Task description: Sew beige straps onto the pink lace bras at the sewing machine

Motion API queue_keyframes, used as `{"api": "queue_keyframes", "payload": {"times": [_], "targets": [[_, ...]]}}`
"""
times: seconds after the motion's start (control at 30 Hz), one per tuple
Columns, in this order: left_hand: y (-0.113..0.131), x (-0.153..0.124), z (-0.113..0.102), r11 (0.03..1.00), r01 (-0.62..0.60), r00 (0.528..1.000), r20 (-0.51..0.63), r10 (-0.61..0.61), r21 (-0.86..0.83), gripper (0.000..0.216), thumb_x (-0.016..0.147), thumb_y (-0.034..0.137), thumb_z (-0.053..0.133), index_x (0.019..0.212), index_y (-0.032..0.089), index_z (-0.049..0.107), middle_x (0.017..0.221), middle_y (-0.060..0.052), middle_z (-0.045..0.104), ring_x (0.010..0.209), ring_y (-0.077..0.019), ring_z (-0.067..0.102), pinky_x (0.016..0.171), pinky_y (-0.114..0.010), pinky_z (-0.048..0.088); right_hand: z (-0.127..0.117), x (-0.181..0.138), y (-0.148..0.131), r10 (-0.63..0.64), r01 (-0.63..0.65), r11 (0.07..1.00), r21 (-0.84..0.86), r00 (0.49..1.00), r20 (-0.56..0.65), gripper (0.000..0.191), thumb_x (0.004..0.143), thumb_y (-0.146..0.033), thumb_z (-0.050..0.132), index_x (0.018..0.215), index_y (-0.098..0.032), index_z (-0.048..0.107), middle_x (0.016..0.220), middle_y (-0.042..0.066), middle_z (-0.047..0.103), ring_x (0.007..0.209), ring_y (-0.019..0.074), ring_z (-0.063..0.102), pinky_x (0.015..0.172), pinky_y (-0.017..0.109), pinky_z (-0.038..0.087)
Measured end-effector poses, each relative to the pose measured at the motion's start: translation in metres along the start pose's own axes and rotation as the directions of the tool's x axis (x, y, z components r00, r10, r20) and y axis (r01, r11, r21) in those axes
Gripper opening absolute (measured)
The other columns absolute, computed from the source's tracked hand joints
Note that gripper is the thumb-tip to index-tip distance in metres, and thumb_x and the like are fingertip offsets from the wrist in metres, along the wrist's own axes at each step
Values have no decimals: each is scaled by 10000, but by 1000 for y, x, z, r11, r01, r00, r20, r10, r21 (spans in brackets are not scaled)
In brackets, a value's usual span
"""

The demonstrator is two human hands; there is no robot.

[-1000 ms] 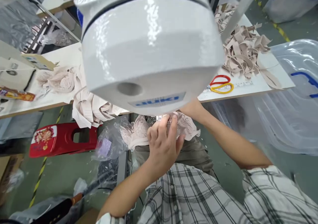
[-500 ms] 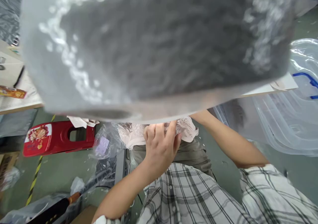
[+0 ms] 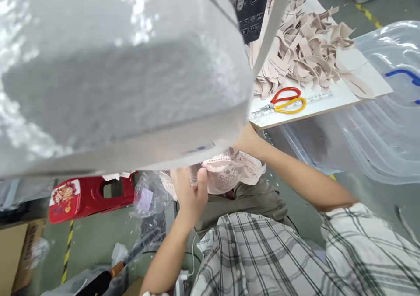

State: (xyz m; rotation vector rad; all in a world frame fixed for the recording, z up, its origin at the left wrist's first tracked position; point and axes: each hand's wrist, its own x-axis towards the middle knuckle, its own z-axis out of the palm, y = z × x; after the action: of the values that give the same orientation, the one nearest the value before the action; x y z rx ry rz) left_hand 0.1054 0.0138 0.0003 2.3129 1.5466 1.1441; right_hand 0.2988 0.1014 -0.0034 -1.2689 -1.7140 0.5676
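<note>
A pale pink lace garment [image 3: 226, 173] with a rounded, cup-like part and a dotted trim hangs above my lap, its upper edge hidden by the large grey-white machine body [image 3: 131, 95]. My left hand [image 3: 188, 193] is at the left side of the lace, thumb standing apart from the fingers; the fingertips go out of sight behind the machine. Reaching in from the right, my right hand [image 3: 246, 139] is near the lace's upper right side. Its fingers are hidden behind the machine, so their grip does not show.
Scissors [image 3: 288, 101] with red and yellow handles lie by a clear ruler [image 3: 316, 98] on the white tabletop [image 3: 377, 79], near piled beige strips [image 3: 298, 53]. A black control panel [image 3: 251, 12] is above. Clear bins [image 3: 387, 134] stand right, a red stool [image 3: 92, 197] left.
My view has swung right, bringing the scissors, strips and control panel into sight. My left hand has shifted left off the middle of the lace, its thumb now raised, exposing more of the cup-like part.
</note>
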Motion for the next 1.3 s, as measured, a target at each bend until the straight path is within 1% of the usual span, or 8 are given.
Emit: {"api": "queue_keyframes", "payload": {"times": [0.17,0.33,0.53,0.67,0.83,1.03,1.2,1.3], "targets": [[-15,5,9,952,210,969,176,-173,-222,395,1026,494,377,1004,192,631,937,-69,672,881,-200,634,796,-310,490,-1,0,-1,-9,7,998,61,1000,27,83,793,-166,564,857,-218,553,988,71,623,930,236,613,817,383,532],[-7,11,12,924,274,961,118,-251,-267,322,964,417,506,727,204,549,647,21,558,599,-130,540,580,-235,420,-4,0,0,-42,40,994,102,999,15,91,797,-156,525,863,-188,578,1003,83,616,957,221,606,836,355,503],[9,15,15,927,278,958,0,-287,-252,162,886,311,584,771,207,537,567,88,430,450,-77,406,482,-201,347,-4,-1,2,-20,17,994,106,1000,22,93,797,-137,530,856,-186,582,1035,69,608,939,203,572,800,319,458],[14,18,16,947,263,961,-36,-274,-186,172,860,333,594,758,205,542,603,74,470,472,-75,425,483,-201,354,-5,-1,2,-22,19,994,109,999,27,117,756,-118,529,848,-190,547,1016,58,590,905,188,556,792,305,437],[18,22,14,964,227,971,-41,-235,-141,162,853,313,610,756,201,545,623,65,494,500,-78,450,510,-201,388,-7,-1,2,-16,13,992,128,1000,23,110,753,-135,509,847,-185,535,973,48,564,881,180,536,781,298,416],[17,19,14,948,273,961,13,-275,-162,162,836,342,628,840,199,551,680,37,567,560,-101,548,557,-214,454,-9,-2,3,-26,23,994,103,999,23,104,766,-125,499,840,-182,547,959,42,566,851,174,540,742,286,401],[6,19,11,889,405,913,141,-382,-215,334,810,434,672,999,186,555,886,-44,682,652,-141,631,593,-254,496,-8,-2,0,23,-24,990,137,1000,15,124,742,-100,508,819,-194,530,951,33,577,841,167,555,732,278,415],[-1,18,9,819,511,832,391,-394,-262,427,854,582,611,1009,185,629,971,-95,721,892,-235,688,751,-345,551,-9,-5,-4,50,-51,983,178,999,12,86,757,-119,521,790,-197,511,934,34,562,824,163,544,727,286,420]]}}
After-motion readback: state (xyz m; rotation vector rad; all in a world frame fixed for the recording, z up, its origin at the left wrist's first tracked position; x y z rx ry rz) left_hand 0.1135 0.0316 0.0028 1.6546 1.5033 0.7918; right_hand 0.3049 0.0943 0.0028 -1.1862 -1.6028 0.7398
